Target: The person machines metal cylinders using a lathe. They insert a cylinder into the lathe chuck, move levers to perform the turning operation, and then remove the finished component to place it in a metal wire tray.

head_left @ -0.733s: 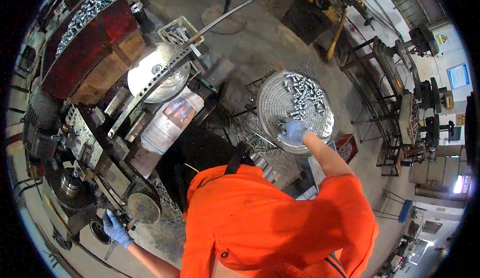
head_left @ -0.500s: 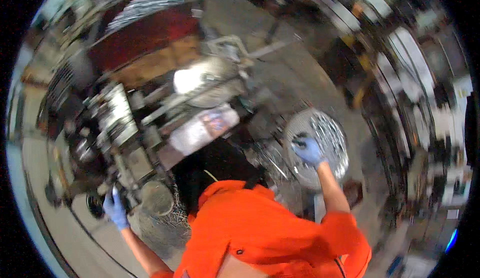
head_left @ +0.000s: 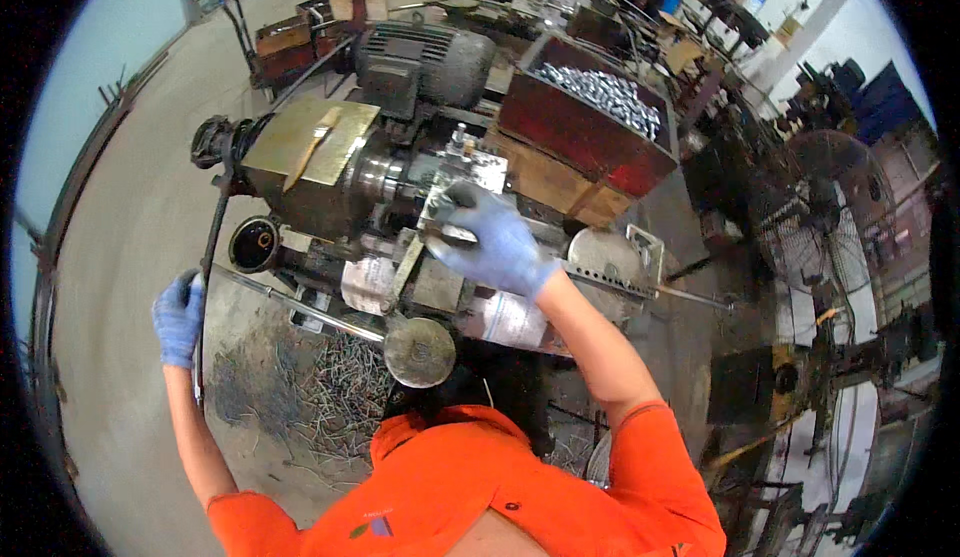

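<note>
My left hand (head_left: 180,319), in a blue-grey glove, is closed round a long dark lever (head_left: 211,242) at the left side of a lathe-like machine. The lever's lower end points down past my fingers. My right hand (head_left: 497,245), gloved alike, is over the middle of the machine, beside the shiny round chuck (head_left: 378,177) and the metal tool block (head_left: 480,169). Its thumb and fingers are curled toward each other at the block; whatever sits between the fingertips is too small and dark to name.
A dark red bin (head_left: 590,132) full of shiny metal parts stands on wood behind the machine. A brush (head_left: 312,147) lies on the headstock cover. Metal shavings (head_left: 340,392) litter the floor near a round plate (head_left: 419,352). A large fan (head_left: 835,182) stands at right.
My right hand has moved from a round basket of metal parts on the right to the middle of the machine. My left hand stays by the lever. The view has swung right.
</note>
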A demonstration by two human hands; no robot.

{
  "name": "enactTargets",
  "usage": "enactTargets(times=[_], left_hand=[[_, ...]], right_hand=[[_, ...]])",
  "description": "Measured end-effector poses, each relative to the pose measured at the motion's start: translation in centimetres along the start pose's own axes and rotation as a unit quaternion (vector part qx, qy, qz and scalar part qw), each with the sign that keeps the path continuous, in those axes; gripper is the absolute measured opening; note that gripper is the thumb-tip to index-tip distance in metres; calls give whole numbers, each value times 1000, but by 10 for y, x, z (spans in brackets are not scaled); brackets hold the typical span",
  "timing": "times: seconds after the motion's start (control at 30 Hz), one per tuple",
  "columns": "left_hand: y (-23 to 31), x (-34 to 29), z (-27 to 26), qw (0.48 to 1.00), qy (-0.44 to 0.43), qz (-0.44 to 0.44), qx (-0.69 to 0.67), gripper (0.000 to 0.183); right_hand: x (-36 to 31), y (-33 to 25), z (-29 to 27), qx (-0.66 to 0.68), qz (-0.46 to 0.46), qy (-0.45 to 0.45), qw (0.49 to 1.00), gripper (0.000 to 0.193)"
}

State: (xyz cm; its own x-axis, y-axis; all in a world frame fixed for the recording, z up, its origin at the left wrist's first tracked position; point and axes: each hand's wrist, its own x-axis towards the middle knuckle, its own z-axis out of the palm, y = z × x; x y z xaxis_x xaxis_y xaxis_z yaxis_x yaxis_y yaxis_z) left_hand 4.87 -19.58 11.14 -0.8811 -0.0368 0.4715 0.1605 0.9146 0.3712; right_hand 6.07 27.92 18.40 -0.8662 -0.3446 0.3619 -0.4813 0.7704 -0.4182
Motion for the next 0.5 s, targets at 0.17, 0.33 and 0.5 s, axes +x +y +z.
enactTargets(times=[0.17,0.33,0.5], left_hand=[[-47,-58,-39,986,-23,-89,139,24],[-72,-106,-23,982,-42,-157,92,28],[-66,-105,-8,968,-12,-237,-87,31]], right_hand=[[87,19,50,-197,9,-171,965,46],[109,35,80,-148,55,-190,969,54],[120,40,84,-68,133,-153,977,59]])
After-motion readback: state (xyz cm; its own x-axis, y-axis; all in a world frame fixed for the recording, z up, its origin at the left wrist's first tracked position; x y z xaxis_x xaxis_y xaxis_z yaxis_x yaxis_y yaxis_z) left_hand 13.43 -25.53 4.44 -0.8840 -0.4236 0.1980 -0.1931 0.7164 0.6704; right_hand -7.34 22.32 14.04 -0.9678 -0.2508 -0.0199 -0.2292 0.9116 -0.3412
